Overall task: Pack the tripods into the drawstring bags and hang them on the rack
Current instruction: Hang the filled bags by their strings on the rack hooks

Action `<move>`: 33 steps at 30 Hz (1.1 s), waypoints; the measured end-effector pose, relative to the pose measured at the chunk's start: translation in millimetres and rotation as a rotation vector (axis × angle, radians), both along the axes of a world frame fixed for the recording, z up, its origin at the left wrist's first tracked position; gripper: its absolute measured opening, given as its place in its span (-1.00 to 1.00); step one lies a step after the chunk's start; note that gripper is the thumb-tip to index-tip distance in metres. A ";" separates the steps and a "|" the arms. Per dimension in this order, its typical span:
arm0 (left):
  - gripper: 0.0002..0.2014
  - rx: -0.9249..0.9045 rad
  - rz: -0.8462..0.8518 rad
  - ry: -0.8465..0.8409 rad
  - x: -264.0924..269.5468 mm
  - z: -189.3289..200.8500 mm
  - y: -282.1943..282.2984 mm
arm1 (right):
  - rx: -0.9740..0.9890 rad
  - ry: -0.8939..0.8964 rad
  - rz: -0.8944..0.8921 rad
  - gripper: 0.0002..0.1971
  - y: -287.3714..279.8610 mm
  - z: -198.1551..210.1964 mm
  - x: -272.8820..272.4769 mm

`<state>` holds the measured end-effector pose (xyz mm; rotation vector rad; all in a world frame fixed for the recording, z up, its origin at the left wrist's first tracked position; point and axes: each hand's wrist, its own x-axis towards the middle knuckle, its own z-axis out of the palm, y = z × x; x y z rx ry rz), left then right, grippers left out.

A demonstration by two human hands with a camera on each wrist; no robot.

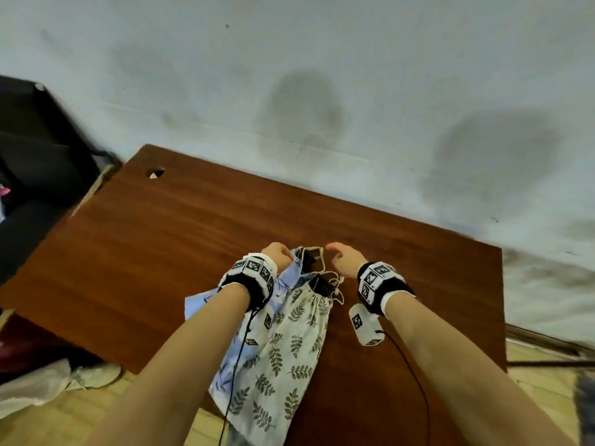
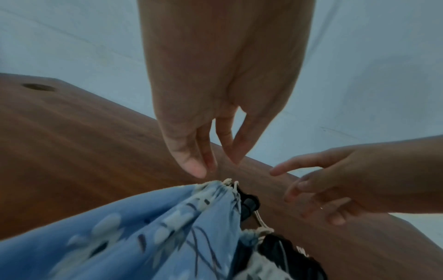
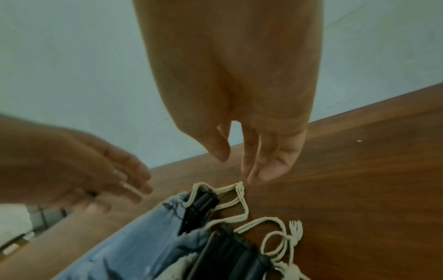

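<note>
Near the brown wooden table's [image 1: 193,239] front edge, both hands, left [image 1: 277,254] and right [image 1: 345,261], hover loose-fingered, holding nothing, above the blue floral drawstring bag [image 1: 291,275] and the cream leaf-print drawstring bag [image 1: 283,355].

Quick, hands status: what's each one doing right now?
Left hand: open, fingers straight above the blue bag, holding nothing.
Right hand: open, above the drawstring, holding nothing.
</note>
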<state>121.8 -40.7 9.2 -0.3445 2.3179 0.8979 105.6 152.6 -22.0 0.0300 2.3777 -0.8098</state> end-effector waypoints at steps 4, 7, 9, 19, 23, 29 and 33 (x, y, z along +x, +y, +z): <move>-0.73 -0.007 -0.156 -0.012 -43.1 -10.8 -4.7 | 0.133 0.028 0.015 -0.49 -21.4 -20.3 -21.0; -0.74 0.005 -0.257 -0.038 -65.7 -19.4 -8.9 | 0.219 0.025 0.038 -0.47 -38.0 -34.9 -39.4; -0.74 0.011 -0.323 -0.054 -78.6 -30.3 -16.3 | 0.269 0.006 0.041 -0.47 -49.1 -45.3 -46.1; -0.73 0.034 -0.439 -0.094 -116.3 -65.1 -21.7 | 0.399 0.056 0.052 -0.78 -53.4 -69.8 -49.6; -0.78 0.080 -0.504 -0.132 -121.3 -65.7 -12.4 | 0.179 0.084 -0.142 -0.90 -53.4 -55.1 -49.9; -0.65 0.291 -0.626 -0.146 -113.9 -52.1 8.3 | -0.077 0.118 -0.352 -0.95 -39.6 -6.8 -23.4; -0.75 0.350 -0.771 -0.164 -102.3 -27.9 16.6 | -0.218 0.137 -0.471 -0.87 -28.2 20.5 -7.1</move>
